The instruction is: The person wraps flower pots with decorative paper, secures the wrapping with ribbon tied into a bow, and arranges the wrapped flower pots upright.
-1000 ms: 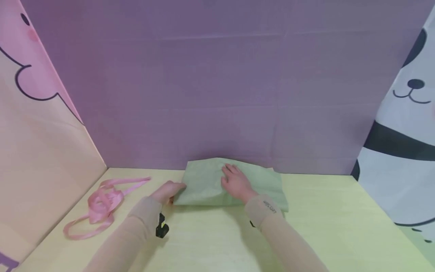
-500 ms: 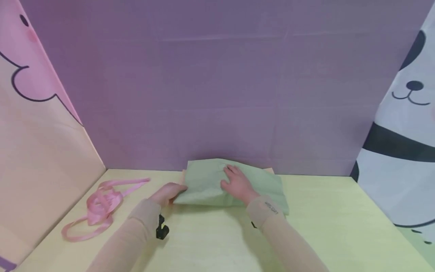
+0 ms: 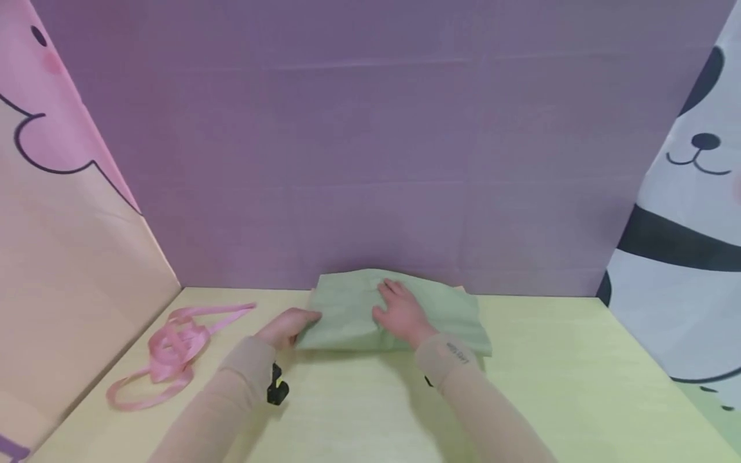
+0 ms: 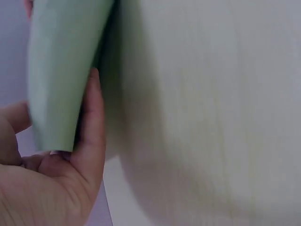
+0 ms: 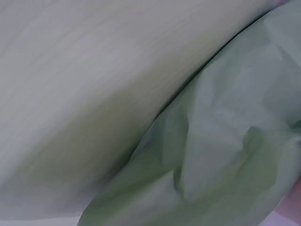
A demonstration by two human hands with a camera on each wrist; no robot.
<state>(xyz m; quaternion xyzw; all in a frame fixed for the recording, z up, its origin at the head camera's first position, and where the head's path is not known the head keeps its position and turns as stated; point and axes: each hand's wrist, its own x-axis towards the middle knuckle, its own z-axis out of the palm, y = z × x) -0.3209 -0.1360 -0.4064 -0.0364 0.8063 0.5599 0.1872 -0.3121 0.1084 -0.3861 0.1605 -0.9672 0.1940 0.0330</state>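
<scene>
A light green, folded sheet that looks like paper [image 3: 347,305] lies on a pale yellow wooden table [image 3: 550,386]. It is wide and has soft creases. The person's left hand [image 3: 287,326] grips the left end of the sheet. The left wrist view shows fingers on both sides of that end. The person's right hand [image 3: 403,313] rests on top of the sheet, near its middle. Its fingers are loose and are not grabbing anything. A tiny peach corner [image 3: 461,287] peeks out behind the sheet, toward its right end. A shiny pink ribbon [image 3: 164,370] sits in loopy curls to the left of the sheet, well apart from it. A big purple wall [image 3: 370,141] is just behind the sheet. A black and white panda picture [image 3: 666,289] stands far to the right of the sheet. Both arms have long beige sleeves [image 3: 214,399] and reach in from the near side of the sheet.
</scene>
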